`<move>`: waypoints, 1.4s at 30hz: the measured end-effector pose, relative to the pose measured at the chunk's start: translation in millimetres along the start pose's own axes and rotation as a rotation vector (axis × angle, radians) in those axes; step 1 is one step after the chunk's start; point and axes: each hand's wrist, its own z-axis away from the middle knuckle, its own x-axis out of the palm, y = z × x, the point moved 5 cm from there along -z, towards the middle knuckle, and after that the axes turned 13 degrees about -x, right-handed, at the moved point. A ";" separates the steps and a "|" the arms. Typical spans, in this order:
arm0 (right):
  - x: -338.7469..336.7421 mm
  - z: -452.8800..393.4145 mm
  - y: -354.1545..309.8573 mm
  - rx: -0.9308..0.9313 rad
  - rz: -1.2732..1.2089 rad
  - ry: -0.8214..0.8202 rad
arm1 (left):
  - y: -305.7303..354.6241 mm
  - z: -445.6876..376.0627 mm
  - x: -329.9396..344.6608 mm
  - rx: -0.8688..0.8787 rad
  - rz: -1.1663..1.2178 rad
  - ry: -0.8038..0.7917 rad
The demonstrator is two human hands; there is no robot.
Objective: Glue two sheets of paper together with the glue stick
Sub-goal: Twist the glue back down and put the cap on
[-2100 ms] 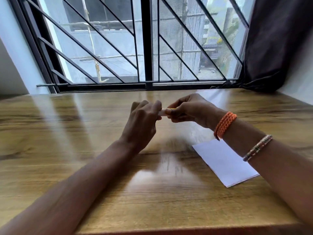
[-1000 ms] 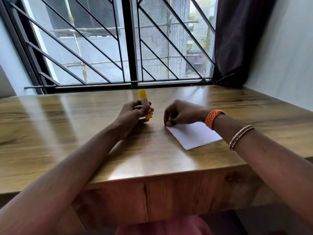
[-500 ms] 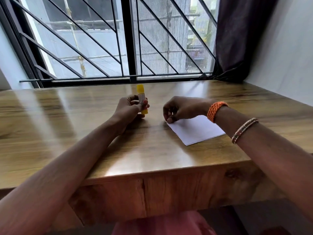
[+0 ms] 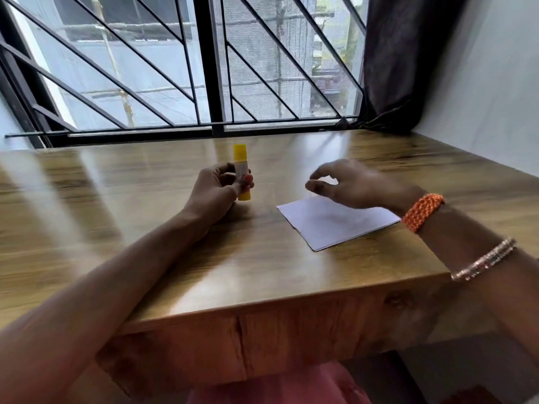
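Observation:
My left hand (image 4: 217, 193) grips a yellow glue stick (image 4: 241, 170) and holds it upright on the wooden table (image 4: 175, 258), cap on top. White paper (image 4: 335, 221) lies flat on the table to the right of it. My right hand (image 4: 350, 185) hovers just above the paper's far edge, blurred by motion, its fingers loosely curved with nothing in them. I cannot tell whether the paper is one sheet or two.
A barred window (image 4: 204, 68) runs along the table's far edge. A dark curtain (image 4: 408, 59) hangs at the back right beside a white wall (image 4: 495, 83). The table's front edge (image 4: 262, 307) is close to my body.
My right hand has lifted off the paper's near-left corner and moved right and up. Two seconds ago both hands held the glue stick together; my left hand now holds it alone.

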 end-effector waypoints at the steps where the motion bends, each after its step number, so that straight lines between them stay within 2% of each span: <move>1: 1.7 11.2 3.3 0.123 0.047 0.021 | -0.3 1.7 2.1 0.020 -0.023 -0.006; 4: 25.1 41.0 0.0 0.360 0.193 -0.095 | -0.7 4.9 7.5 0.050 -0.068 -0.023; 6: 43.4 46.6 -6.5 0.390 0.207 -0.181 | -0.2 5.4 10.1 0.049 -0.075 -0.029; 10: 56.3 16.1 -12.6 0.231 0.127 -0.206 | -1.3 1.3 6.5 0.058 -0.113 0.005; 15: 64.3 -51.3 -10.4 -0.128 0.150 -0.207 | -9.0 -22.0 -16.3 0.004 -0.161 0.062; 19: 61.9 -101.3 -0.4 -0.209 0.138 -0.231 | -16.7 -50.3 -30.7 -0.003 -0.174 0.118; 22: 56.0 -114.4 3.4 -0.204 0.071 -0.127 | -18.6 -69.4 -30.7 0.012 -0.222 0.104; 25: 41.3 -104.7 11.6 -0.070 0.145 0.064 | -28.6 -68.9 -29.8 0.040 -0.213 0.085; 26: 37.8 -95.1 12.0 -0.025 0.198 0.066 | -28.6 -60.5 -29.1 0.064 -0.223 0.080; 28: 27.5 -100.0 18.4 0.102 0.192 -0.067 | -29.9 -75.3 -29.5 -0.030 -0.193 0.068; 30: 31.5 -92.8 14.3 0.151 0.152 -0.111 | -30.7 -64.8 -26.7 -0.025 -0.180 0.082; 34: 14.3 -106.6 9.6 0.252 0.037 -0.344 | -17.0 -60.9 -25.0 -0.158 -0.186 0.041; 38: 4.8 -137.5 9.1 0.163 -0.096 -0.378 | -9.2 -63.4 -30.1 -0.206 -0.218 0.029; 42: 5.5 -170.6 7.7 0.066 -0.092 -0.363 | -12.3 -71.7 -37.6 -0.214 -0.249 0.063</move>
